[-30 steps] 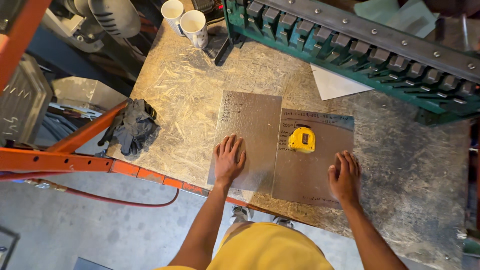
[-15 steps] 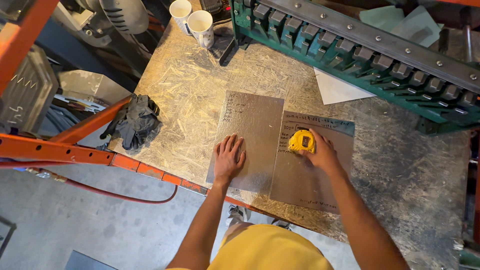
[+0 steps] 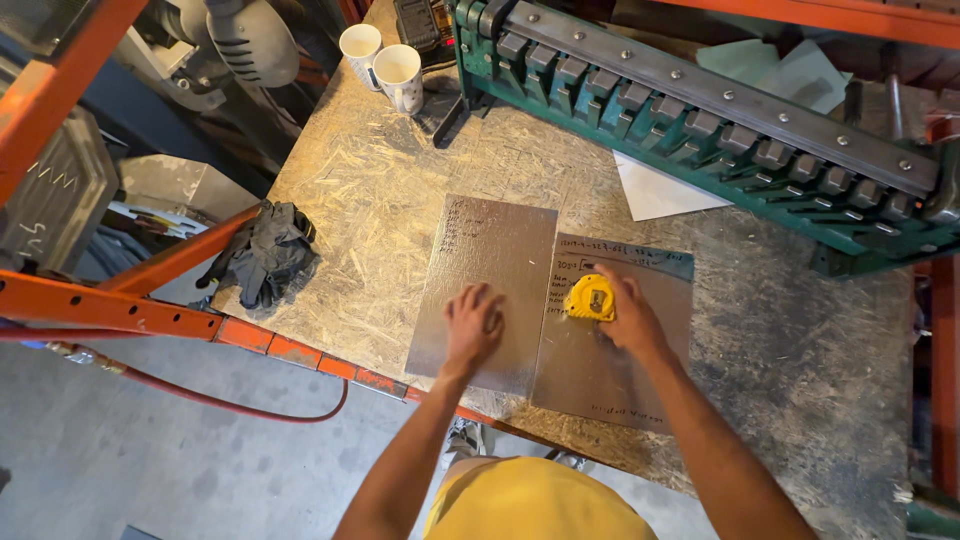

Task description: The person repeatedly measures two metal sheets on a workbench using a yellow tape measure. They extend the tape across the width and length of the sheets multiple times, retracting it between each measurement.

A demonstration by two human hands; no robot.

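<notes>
Hands work apart: left hand (image 3: 473, 325) lies spread flat on a metal sheet (image 3: 488, 285), right hand (image 3: 622, 312) curls around a yellow tape measure (image 3: 590, 298) resting on the neighbouring sheet (image 3: 610, 370) atop the surface (image 3: 360, 200).

Two metal sheets (image 3: 487, 285), two paper cups (image 3: 398, 75), one tape measure (image 3: 590, 298).

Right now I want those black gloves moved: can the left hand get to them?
Probably yes: the left hand lies flat on the metal sheet, holding nothing, and only bare board lies between it and the black gloves.
</notes>
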